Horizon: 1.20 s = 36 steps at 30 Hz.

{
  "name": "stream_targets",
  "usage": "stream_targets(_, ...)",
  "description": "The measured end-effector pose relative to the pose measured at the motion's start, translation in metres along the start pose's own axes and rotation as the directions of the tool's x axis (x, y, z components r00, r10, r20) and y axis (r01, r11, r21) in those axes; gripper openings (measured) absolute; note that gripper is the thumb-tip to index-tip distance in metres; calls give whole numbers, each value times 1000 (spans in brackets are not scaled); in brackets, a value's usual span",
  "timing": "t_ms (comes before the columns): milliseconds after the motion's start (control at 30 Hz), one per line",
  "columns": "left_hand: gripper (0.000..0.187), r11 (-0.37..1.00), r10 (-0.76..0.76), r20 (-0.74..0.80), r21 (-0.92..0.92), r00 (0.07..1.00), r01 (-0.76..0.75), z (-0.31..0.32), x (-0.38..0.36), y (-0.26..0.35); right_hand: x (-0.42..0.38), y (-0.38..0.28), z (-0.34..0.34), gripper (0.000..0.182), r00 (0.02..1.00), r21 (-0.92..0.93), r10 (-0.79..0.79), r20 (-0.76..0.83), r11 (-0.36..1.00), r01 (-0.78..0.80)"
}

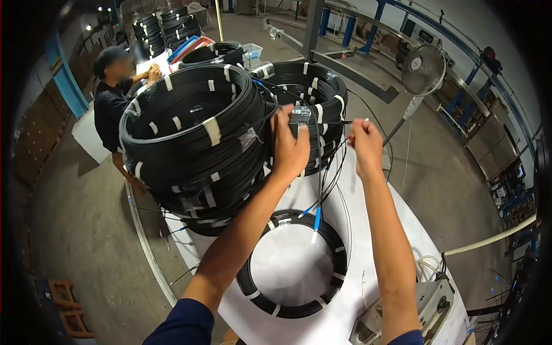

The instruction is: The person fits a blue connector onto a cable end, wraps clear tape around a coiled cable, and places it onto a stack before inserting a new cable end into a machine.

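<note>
My left hand (292,146) is raised in front of the coil stacks, its fingers curled on a thin black cable with the thumb pointing up. To its right, my right hand (366,144) pinches a black cable (347,122) between thumb and fingertips. Loops of cable hang below both hands. A blue-and-white cable end (317,219) dangles over a single black coil (246,282) bound with white tape, which lies flat on the white table (230,322). Behind my left hand stand a tall stack of taped black coils (213,161) and a second stack (330,95).
A metal device (428,310) sits at the table's right edge. Beyond the table stands a fan (424,69). At left a co-worker (112,103) in dark clothing works by another table. More coils (181,26), red and blue trays (192,49) and metal frames are further back.
</note>
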State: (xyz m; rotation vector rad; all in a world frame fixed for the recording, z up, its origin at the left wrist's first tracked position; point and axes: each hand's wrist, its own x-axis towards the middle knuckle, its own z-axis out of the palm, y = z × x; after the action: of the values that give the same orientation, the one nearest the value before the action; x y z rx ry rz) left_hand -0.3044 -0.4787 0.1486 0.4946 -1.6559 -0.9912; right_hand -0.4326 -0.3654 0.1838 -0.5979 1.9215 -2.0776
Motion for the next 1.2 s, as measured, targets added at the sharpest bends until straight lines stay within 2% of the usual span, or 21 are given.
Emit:
stream_targets(33,48,1000,-8,4,-1,1000,8,7,13,-3,19,1,6,18,1000,-5,7,-3,1000,-7)
stream_targets(100,45,859,273,-5,451,962,-241,18,40,-6,53,4,16,25,972,-163,-221,-85,965,205)
stream_targets(133,48,841,272,-13,489,962,-232,24,51,-7,66,2,21,25,972,-162,-215,-92,967,199)
stream_targets(167,48,839,276,-5,489,961,-239,27,57,-8,79,-2,27,38,977,-240,-184,-108,959,154)
stream_targets(200,48,835,180,39,522,983,-173,30,61,-8,90,-5,33,51,981,-317,-153,-123,942,108)
stream_targets(233,49,824,78,74,556,994,-106,34,64,-7,104,1,38,51,980,-317,-153,-123,942,107)
stream_targets(267,43,831,64,76,547,995,-96,41,60,-15,120,12,46,62,995,-313,-14,-102,950,-19)
stream_targets(300,41,746,147,126,637,981,-193,40,55,-16,132,20,52,74,989,-311,126,-81,939,-146)
stream_targets(333,42,741,107,172,642,979,-194,38,54,-13,135,23,59,90,972,-363,231,-49,902,-232)
stream_targets(367,44,736,69,218,647,974,-197,35,55,-10,134,35,72,84,979,-498,125,-161,846,-189)
stream_targets(433,46,664,102,248,704,963,-252,32,53,-4,118,13,81,79,952,-610,231,-201,731,-307)
stream_targets(500,45,665,99,252,703,963,-252,32,54,-7,110,7,84,68,945,-601,197,-260,733,-318)
stream_targets(633,45,726,156,177,647,972,-234,35,52,-9,116,20,83,73,976,-531,72,-207,829,-174)
stream_targets(700,44,773,127,166,602,978,-202,32,50,-7,114,30,86,82,932,-422,-199,-304,905,56)
stream_targets(733,43,784,180,146,576,973,-231,30,48,-8,106,18,81,82,971,-305,-134,-198,950,69)
stream_targets(767,43,780,182,149,580,972,-235,28,47,-6,96,7,81,82,971,-299,-131,-199,952,68)
stream_targets(833,44,809,240,156,513,958,-287,23,44,0,74,-10,80,82,918,-278,-299,-261,934,225)
stream_targets(900,42,851,268,161,422,950,-312,24,37,8,60,-21,70,81,896,-280,-353,-269,919,278)
stream_targets(967,42,821,375,164,397,912,-409,26,26,21,44,-31,53,79,767,-329,-584,-266,803,497)
stream_targets(1100,38,867,359,257,266,898,-422,25,-7,64,-9,-64,15,77,662,-391,-707,-248,698,600)
stream_targets(1200,38,848,443,256,191,859,-494,30,-38,86,-52,-80,-17,74,597,-405,-760,-256,645,648)
